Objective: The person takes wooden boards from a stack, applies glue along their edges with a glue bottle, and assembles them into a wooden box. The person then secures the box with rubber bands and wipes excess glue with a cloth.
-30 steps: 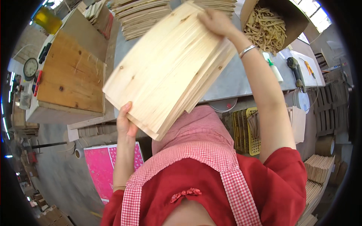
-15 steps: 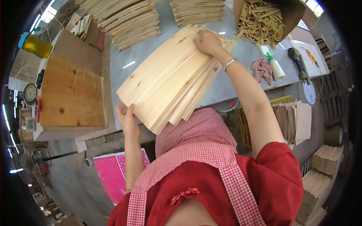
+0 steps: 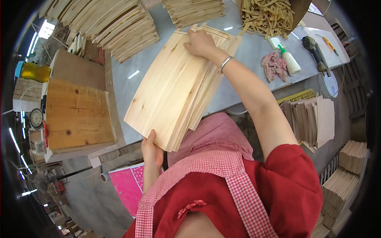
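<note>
Landmark: grey table [image 3: 242, 59].

Left of the table stood a wooden block [image 3: 77, 113], with a yellow jug [image 3: 33, 72] beyond it. A pink sheet [image 3: 129, 186] lay on the floor below the table's near edge.

The left hand [image 3: 152, 150] gripped the near end of the bundle of thin boards [image 3: 178, 85], fingers closed under it, thumb up its side. The bundle lay slanted over the table's near edge, near end overhanging.

The right hand [image 3: 202, 43] pressed on the far end, fingers together and curled over the top board.

Toward the table's right end stood a glue bottle [image 3: 289, 62] beside a pink rag [image 3: 273, 65].

Risk: the boards were fanned along their right edge; with only end grips, loose ones could likely slide out and drop off the table's near edge. A sideways swing might reach the bottle.
</note>
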### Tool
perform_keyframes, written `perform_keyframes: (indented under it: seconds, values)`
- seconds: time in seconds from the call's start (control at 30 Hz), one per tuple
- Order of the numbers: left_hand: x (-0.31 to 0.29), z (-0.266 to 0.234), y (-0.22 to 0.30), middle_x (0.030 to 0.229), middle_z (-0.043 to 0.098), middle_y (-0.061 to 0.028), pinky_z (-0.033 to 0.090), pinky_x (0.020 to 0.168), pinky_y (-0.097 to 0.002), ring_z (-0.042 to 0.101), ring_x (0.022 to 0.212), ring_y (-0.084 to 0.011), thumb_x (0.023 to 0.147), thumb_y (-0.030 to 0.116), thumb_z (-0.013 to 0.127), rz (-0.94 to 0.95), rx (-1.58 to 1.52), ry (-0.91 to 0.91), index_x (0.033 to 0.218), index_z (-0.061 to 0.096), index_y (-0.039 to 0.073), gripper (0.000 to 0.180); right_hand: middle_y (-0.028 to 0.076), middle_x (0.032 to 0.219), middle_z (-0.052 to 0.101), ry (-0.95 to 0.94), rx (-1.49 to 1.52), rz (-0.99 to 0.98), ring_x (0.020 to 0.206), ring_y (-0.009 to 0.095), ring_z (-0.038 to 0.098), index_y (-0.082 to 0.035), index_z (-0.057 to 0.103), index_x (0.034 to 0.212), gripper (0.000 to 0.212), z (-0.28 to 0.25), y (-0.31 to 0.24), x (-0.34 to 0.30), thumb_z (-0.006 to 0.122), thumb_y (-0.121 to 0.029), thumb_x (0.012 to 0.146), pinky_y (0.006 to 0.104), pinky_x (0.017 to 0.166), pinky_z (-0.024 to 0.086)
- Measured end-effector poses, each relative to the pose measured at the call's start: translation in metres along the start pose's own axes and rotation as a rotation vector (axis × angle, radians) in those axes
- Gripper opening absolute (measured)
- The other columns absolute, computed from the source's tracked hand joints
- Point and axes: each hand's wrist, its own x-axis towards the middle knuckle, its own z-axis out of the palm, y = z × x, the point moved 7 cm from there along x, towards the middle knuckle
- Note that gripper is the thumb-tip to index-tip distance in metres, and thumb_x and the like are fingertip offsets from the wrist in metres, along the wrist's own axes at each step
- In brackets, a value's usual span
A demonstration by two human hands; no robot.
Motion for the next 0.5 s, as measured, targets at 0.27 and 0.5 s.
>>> perform_keyframes:
  seconds: [0.27,0.5]
  values:
    - [0.016,0.002,0.0,0.139,0.055,-0.0177,0.045,0.109,-0.0446,0.054,0.128,-0.0299,0.094,0.017,0.07,-0.105,-0.069,-0.042,0.143,0.041,-0.005,0.06,0.019,0.129,0.064,0.134,-0.098,0.107,0.127,0.035,0.055,-0.005,0.061,0.13,0.065,-0.027,0.033,0.008,0.062,-0.055,0.089,0.0506,0.105,0.04]
    - [0.04,-0.002,0.01,0.139,0.056,-0.0163,0.046,0.108,-0.0434,0.056,0.126,-0.0296,0.092,0.017,0.073,-0.115,-0.014,-0.068,0.143,0.043,-0.002,0.062,0.019,0.138,0.058,-0.077,-0.066,0.293,0.131,0.035,0.051,-0.007,0.062,0.134,0.077,-0.01,0.054,0.0,0.048,-0.07,0.09,0.0514,0.108,0.037]
